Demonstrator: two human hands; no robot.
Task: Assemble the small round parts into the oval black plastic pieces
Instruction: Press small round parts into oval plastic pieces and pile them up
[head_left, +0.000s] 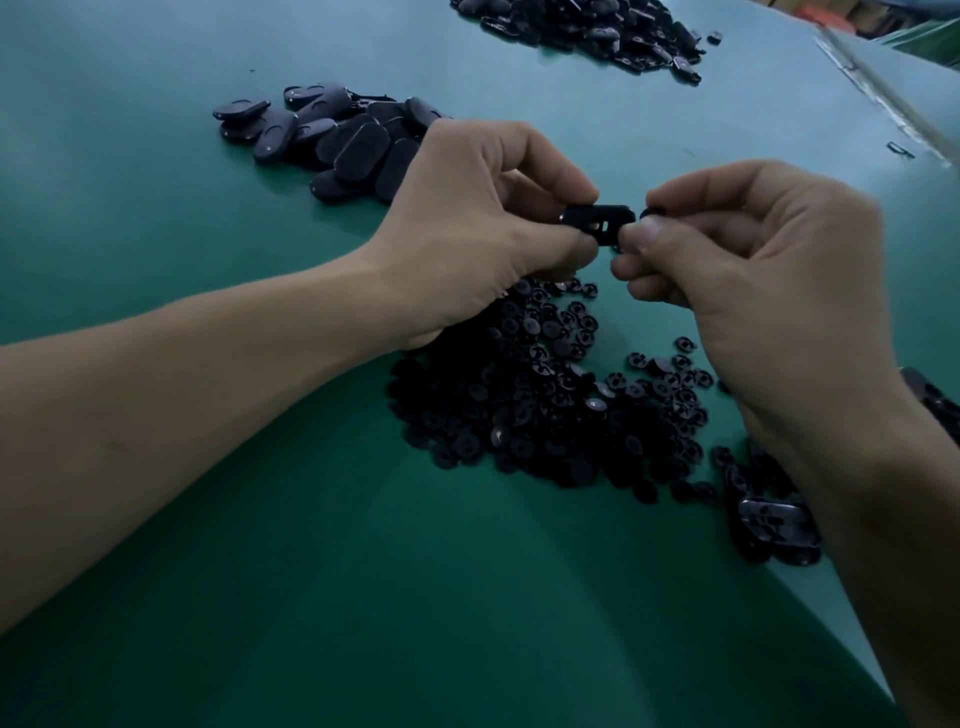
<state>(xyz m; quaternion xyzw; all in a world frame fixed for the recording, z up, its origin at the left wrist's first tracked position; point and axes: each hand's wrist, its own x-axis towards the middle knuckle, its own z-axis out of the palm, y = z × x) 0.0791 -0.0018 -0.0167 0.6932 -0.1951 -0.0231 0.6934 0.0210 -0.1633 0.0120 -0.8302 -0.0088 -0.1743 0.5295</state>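
Place: assembly workshop, likely a factory bench.
Surface: wide green mat (208, 571) across the whole worktop.
Stock: heap of small round parts (519, 405), near pile of oval black pieces (332, 135), far pile (587, 26) (identical, loose, in bulk).

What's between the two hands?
Head view: an oval black piece, pinched by the left hand; the right hand holds a small round part at its right end.

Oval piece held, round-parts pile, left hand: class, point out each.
oval piece (597, 222), head view, slotted middle.
round-parts pile (545, 410), head view, heap's centre.
left hand (467, 223), head view, its back.
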